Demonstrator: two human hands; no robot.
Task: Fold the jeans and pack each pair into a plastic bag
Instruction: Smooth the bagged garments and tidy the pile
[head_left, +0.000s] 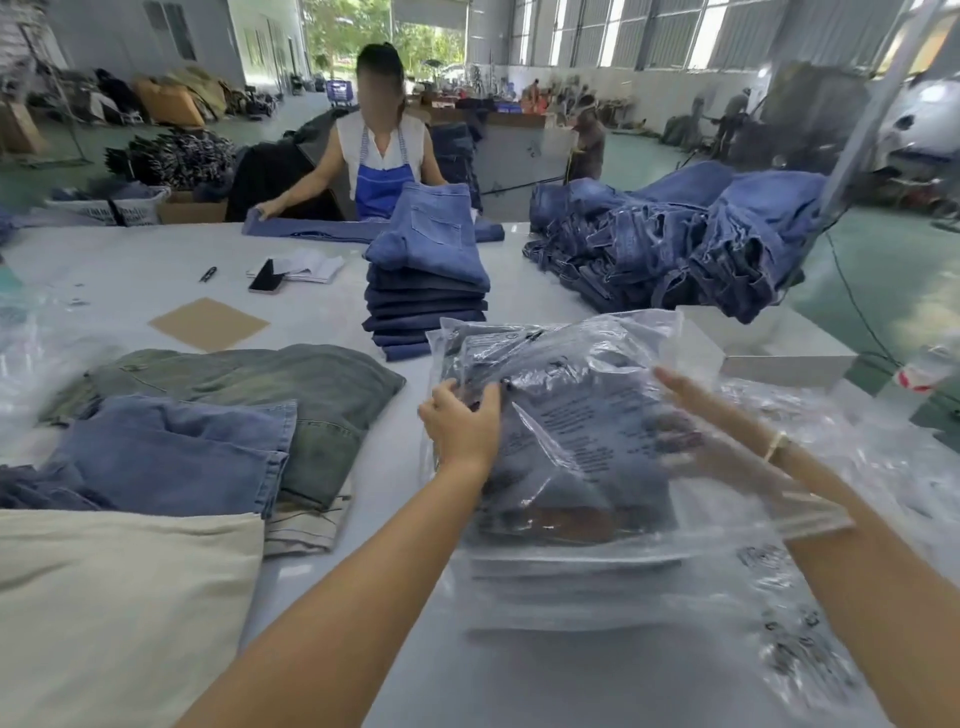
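A folded pair of dark jeans (561, 467) lies inside a clear printed plastic bag (571, 358) in front of me, on top of a stack of bagged pairs (571, 577). My left hand (460, 421) grips the left edge of the bagged jeans, thumb on top and fingers curled round the side. My right hand (696, 410) reaches across the right part of the bag with fingers stretched out, partly veiled by plastic film. Beyond the bag stands a stack of folded blue jeans (426, 306).
Green jeans (249, 379), lighter blue jeans (171, 452) and beige cloth (104, 597) lie at my left. A heap of unfolded jeans (675, 244) fills the far right. A cardboard sheet (208, 323), a phone (266, 278) and a person (382, 156) folding jeans are across the table.
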